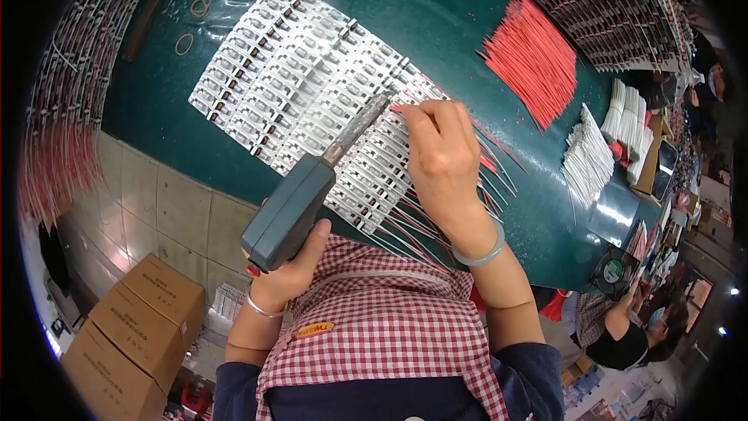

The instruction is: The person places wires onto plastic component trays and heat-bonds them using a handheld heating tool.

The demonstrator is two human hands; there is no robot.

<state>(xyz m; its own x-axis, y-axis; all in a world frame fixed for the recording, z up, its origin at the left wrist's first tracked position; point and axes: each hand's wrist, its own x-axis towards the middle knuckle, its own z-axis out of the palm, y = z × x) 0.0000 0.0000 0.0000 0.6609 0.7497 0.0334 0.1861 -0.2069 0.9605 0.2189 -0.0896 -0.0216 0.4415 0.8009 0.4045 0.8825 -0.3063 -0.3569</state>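
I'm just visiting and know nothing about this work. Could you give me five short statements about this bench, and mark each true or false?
1. The left hand holds a soldering gun. True.
2. Both wrists are bare. False: a silver bangle is around the left wrist and a pale green bangle around the right.
3. The right hand is close to the gun's tip. True.
4. The big bundle of red wires lies on the floor. False: it lies on the green table.
5. The checked apron is red and white. True.
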